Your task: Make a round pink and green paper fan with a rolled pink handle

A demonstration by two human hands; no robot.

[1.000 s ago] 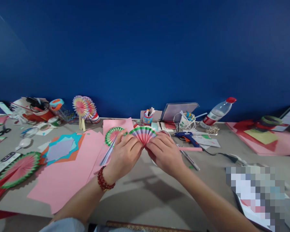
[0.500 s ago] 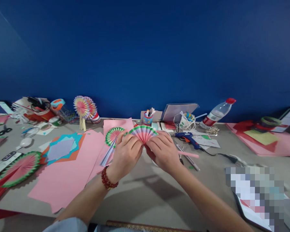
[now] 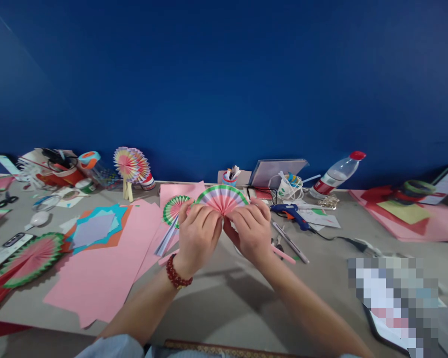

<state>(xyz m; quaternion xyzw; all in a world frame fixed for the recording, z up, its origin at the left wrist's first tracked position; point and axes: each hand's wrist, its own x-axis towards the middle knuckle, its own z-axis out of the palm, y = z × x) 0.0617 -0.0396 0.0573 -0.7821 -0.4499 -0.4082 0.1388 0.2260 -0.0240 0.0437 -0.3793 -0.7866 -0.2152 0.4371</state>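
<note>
A pleated paper fan point(image 3: 222, 198) in pink with lavender, white and green bands along its curved edge is spread in a half circle between my hands. My left hand point(image 3: 200, 233), with a dark red bead bracelet on the wrist, is closed on its left side. My right hand point(image 3: 248, 231) grips the right side, the fingers of both hands meeting near the fan's folded centre. Pink strips poke out beside both hands; whether they belong to the fan is hidden. Behind my left hand lies another green-edged pleated fan point(image 3: 174, 209) with a striped handle.
Pink paper sheets point(image 3: 97, 286) and a finished pink-green fan point(image 3: 35, 258) lie left. A blue glue gun point(image 3: 291, 214) and a silver pen-like tool point(image 3: 291, 242) lie right. A bottle point(image 3: 338, 174) leans against the wall beside a white cup point(image 3: 289, 188).
The fan has opened wider and risen slightly between my fingers. My left wrist has shifted a little to the right. The pink strip by my right hand has changed angle.
</note>
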